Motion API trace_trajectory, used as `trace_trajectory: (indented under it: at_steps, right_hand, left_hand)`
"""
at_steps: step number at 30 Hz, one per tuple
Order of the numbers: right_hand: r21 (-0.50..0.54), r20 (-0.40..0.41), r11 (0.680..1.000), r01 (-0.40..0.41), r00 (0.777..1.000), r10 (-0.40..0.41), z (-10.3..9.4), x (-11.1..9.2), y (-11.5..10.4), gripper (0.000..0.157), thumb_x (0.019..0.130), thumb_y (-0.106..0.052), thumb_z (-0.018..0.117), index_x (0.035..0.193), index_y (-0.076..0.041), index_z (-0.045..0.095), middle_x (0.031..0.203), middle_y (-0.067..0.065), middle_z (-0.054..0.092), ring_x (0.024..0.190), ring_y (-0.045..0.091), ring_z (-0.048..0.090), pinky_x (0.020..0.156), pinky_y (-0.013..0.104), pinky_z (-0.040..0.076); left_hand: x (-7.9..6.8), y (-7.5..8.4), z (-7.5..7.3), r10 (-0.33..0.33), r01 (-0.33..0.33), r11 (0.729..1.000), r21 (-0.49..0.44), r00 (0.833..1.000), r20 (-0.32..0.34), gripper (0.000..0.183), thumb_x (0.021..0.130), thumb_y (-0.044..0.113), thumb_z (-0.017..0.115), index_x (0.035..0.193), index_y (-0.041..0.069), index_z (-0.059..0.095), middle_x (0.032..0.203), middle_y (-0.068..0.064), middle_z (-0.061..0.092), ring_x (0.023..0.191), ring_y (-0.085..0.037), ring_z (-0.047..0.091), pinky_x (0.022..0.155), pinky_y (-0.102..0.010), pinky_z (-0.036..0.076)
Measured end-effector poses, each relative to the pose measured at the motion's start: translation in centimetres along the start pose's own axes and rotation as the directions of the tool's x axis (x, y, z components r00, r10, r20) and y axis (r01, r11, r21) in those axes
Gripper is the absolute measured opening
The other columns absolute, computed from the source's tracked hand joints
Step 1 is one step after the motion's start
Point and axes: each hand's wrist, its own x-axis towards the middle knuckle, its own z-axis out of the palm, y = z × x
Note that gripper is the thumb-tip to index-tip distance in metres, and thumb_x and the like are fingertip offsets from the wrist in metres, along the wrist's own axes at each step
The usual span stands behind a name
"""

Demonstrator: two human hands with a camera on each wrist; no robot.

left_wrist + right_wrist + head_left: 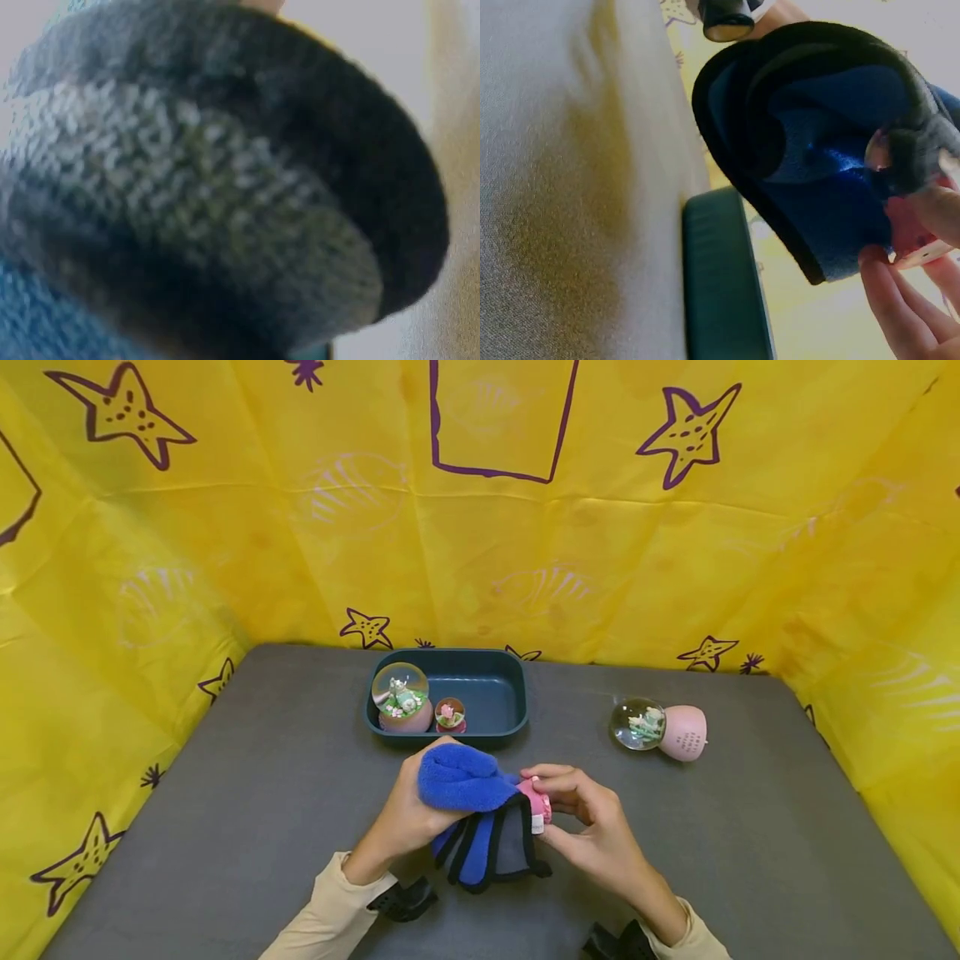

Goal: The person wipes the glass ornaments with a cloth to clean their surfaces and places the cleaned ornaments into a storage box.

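Note:
In the head view my left hand (408, 822) grips a folded blue cloth (465, 777) with black edging and a grey side. My right hand (592, 827) pinches a small snow globe by its pink base (536, 802), which has a white tag. The cloth covers the globe's glass end in that view. From the right wrist, the pink base (909, 229) shows between the fingers, with part of the glass (877, 150) against the cloth (817, 225). Blurred dark-edged cloth (225, 187) fills most of the left wrist view, hiding the left hand's fingers.
A dark teal tray (491, 737) stands behind the hands. In its left part are a large snow globe (402, 697) and a smaller one (450, 717). Another snow globe with a pink base (682, 733) lies on its side at the right. Yellow patterned fabric (480, 543) surrounds the grey table (750, 860).

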Motion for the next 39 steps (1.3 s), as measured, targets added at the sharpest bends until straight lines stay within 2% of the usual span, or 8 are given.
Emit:
trace_trajectory:
  at_steps: [5, 10, 13, 18, 22, 27, 33, 39]
  right_hand:
    - [-0.019, -0.036, 1.000, -0.001, 0.999, 0.000, -0.13, -0.03, 0.00, 0.046, 0.070, 0.026, 0.070, 0.111, 0.008, 0.057, 0.115, 0.027, 0.063, 0.105, 0.009, 0.069, 0.081, 0.025, 0.059]
    - [0.000, -0.082, 0.995, -0.101, 0.992, 0.100, -0.23, -0.11, -0.31, 0.048, 0.071, 0.021, 0.075, 0.113, 0.008, 0.056, 0.113, 0.027, 0.064, 0.091, 0.008, 0.073, 0.073, 0.025, 0.060]
    - [0.036, -0.087, 0.989, -0.146, 0.985, 0.149, -0.29, -0.10, -0.46, 0.049, 0.072, 0.019, 0.077, 0.114, 0.008, 0.056, 0.113, 0.025, 0.066, 0.087, 0.008, 0.073, 0.070, 0.026, 0.061]
    - [0.059, -0.062, 0.989, -0.136, 0.988, 0.139, -0.50, 0.00, -0.42, 0.047, 0.072, 0.022, 0.074, 0.113, 0.008, 0.057, 0.116, 0.028, 0.065, 0.093, 0.010, 0.073, 0.075, 0.027, 0.061]
    - [0.061, -0.037, 0.993, -0.105, 0.993, 0.108, -0.61, 0.01, -0.30, 0.046, 0.070, 0.027, 0.070, 0.109, 0.007, 0.058, 0.120, 0.026, 0.066, 0.106, 0.010, 0.070, 0.083, 0.027, 0.059]
    - [0.056, -0.012, 0.996, -0.069, 0.998, 0.069, -0.43, 0.04, -0.17, 0.044, 0.071, 0.028, 0.068, 0.108, 0.005, 0.061, 0.121, 0.024, 0.066, 0.115, 0.010, 0.066, 0.089, 0.027, 0.057]
    - [0.086, -0.008, 0.996, -0.009, 1.000, 0.009, -0.26, 0.15, -0.08, 0.041, 0.072, 0.030, 0.065, 0.105, 0.006, 0.060, 0.125, 0.015, 0.066, 0.117, 0.014, 0.065, 0.089, 0.027, 0.057]
    - [0.094, -0.018, 0.995, 0.024, 1.000, -0.023, -0.32, 0.19, -0.13, 0.045, 0.070, 0.034, 0.063, 0.106, 0.008, 0.059, 0.126, 0.012, 0.066, 0.118, 0.015, 0.065, 0.090, 0.027, 0.057]
  left_hand:
    - [0.07, 0.19, -0.09, -0.089, 0.090, 0.996, -0.016, 0.994, 0.067, 0.054, 0.067, -0.004, 0.084, 0.116, 0.000, 0.061, 0.110, -0.017, 0.068, 0.102, -0.011, 0.065, 0.095, -0.026, 0.051]
    - [0.06, 0.15, 0.43, -0.083, 0.081, 0.997, 0.016, 0.978, 0.192, 0.067, 0.069, 0.001, 0.086, 0.129, 0.008, 0.057, 0.126, -0.013, 0.065, 0.115, -0.016, 0.062, 0.101, -0.030, 0.049]
    - [0.06, 0.04, 0.69, -0.046, 0.036, 0.998, 0.052, 0.975, 0.217, 0.066, 0.070, 0.004, 0.086, 0.129, 0.010, 0.057, 0.129, -0.011, 0.064, 0.117, -0.019, 0.062, 0.102, -0.033, 0.049]
    - [0.17, -0.16, 0.68, 0.062, -0.072, 0.996, 0.046, 0.980, 0.188, 0.053, 0.070, 0.001, 0.084, 0.119, 0.006, 0.064, 0.119, -0.015, 0.070, 0.113, -0.022, 0.067, 0.099, -0.033, 0.052]
    - [0.12, -0.23, 0.55, 0.091, -0.095, 0.995, 0.026, 0.987, 0.131, 0.043, 0.070, -0.005, 0.080, 0.110, 0.002, 0.066, 0.105, -0.016, 0.074, 0.101, -0.018, 0.071, 0.092, -0.030, 0.055]
    - [-0.15, -0.05, 0.39, 0.048, -0.049, 0.998, 0.027, 0.998, 0.041, 0.037, 0.069, -0.011, 0.077, 0.102, 0.001, 0.065, 0.091, -0.015, 0.069, 0.088, -0.012, 0.066, 0.084, -0.027, 0.054]
    - [-0.06, 0.24, 0.23, -0.065, 0.065, 0.998, 0.026, 0.998, -0.006, 0.044, 0.071, -0.010, 0.078, 0.112, -0.003, 0.062, 0.103, -0.020, 0.068, 0.099, -0.009, 0.065, 0.094, -0.026, 0.051]
    - [0.01, 0.37, -0.21, -0.160, 0.160, 0.987, -0.003, 0.987, 0.021, 0.054, 0.072, 0.001, 0.084, 0.120, -0.004, 0.059, 0.111, -0.022, 0.067, 0.103, -0.007, 0.064, 0.096, -0.025, 0.050]
